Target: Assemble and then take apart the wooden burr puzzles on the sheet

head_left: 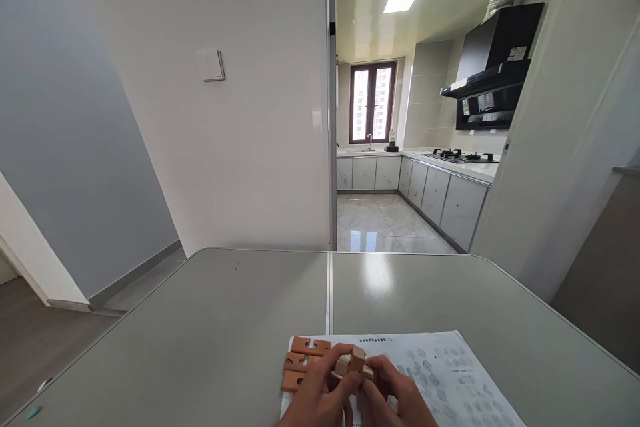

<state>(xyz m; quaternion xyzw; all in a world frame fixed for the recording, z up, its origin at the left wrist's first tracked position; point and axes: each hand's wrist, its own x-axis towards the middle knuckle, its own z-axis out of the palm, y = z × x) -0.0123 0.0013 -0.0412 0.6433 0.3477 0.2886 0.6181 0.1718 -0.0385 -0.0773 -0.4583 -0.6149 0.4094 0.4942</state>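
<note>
Near the table's front edge, my left hand [327, 383] and my right hand [393, 390] are close together, both closed on a small cluster of light wooden blocks [357, 359]. One block stands up above the others between the fingertips. Fingers hide much of the cluster, so its full shape does not show. Just left of my left hand lie several flat orange-brown notched wooden pieces [300, 361], stacked in rows. Beneath hands and pieces is a white printed sheet [450, 373] with grey drawings of block shapes.
The grey-green table [240, 320] has a pale seam [329, 293] down its middle. A small teal object [34, 412] is at the lower left. Beyond the table are a white wall with a light switch [213, 65] and a kitchen with a gas stove [460, 156].
</note>
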